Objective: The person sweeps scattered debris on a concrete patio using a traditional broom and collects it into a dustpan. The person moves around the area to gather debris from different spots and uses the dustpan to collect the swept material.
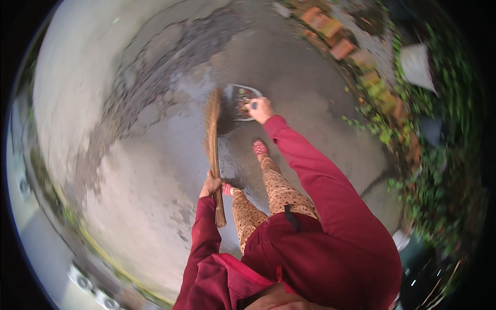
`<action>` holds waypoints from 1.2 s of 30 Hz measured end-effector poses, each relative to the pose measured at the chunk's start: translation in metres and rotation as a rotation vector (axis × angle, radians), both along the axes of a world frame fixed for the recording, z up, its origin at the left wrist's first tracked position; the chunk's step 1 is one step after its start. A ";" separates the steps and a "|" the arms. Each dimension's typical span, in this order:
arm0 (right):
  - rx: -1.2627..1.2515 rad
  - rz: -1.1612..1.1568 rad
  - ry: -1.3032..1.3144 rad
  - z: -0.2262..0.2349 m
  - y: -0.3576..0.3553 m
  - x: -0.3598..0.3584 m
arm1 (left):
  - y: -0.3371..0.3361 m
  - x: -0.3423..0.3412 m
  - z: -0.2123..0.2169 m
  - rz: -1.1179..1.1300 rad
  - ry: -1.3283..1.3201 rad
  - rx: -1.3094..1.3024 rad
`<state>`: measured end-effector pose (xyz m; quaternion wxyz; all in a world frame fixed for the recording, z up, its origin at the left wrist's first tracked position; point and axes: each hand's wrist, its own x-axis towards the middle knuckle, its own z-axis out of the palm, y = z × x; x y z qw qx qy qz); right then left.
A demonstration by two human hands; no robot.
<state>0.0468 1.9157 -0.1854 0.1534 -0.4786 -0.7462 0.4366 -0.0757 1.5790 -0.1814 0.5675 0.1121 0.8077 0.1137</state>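
Dustpan (242, 101) sits on wet concrete floor (155, 170) at twelve o'clock, my right hand (261, 109) clamped on its handle. I judge slipping the main risk, then litter spilling. Brick edging (341, 49) crowds two o'clock; nine o'clock lies open. Broom (212, 139) is gripped by my left hand (210, 185).

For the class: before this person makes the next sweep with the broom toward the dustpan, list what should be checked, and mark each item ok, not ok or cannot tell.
1. Left hand grips the broom near its bound end: ok.
2. Right hand holds the dustpan by its handle: ok.
3. Broom bristles reach the dustpan's edge: ok.
4. Dustpan lies flat on the wet concrete ground: cannot tell.
5. Dustpan has room; some debris already lies in it: ok.
6. Feet in pink sandals stand behind the sweep line: ok.
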 end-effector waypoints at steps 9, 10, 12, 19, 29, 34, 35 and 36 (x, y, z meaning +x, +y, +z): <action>-0.003 -0.376 0.178 0.021 0.018 0.116 | 0.001 0.052 0.183 -0.149 0.041 0.042; 0.039 -0.450 0.195 0.017 0.019 0.137 | -0.007 0.047 0.201 -0.095 0.033 0.080; -0.205 -0.560 0.325 0.022 0.022 0.172 | -0.011 0.039 0.240 0.145 0.002 0.047; -0.349 -0.865 0.485 0.078 0.036 0.176 | -0.010 -0.045 0.250 0.754 -0.114 0.425; -0.260 -1.132 0.532 0.091 0.063 0.147 | 0.132 -0.214 0.252 0.625 -0.259 0.780; -0.213 -1.263 0.370 0.129 0.126 0.095 | 0.263 -0.303 0.246 0.897 -0.625 0.923; -0.202 -1.257 0.350 0.134 0.137 0.088 | 0.288 -0.314 0.251 0.942 -0.700 0.940; -0.183 -1.258 0.338 0.138 0.151 0.081 | 0.320 -0.328 0.249 1.084 -0.863 0.925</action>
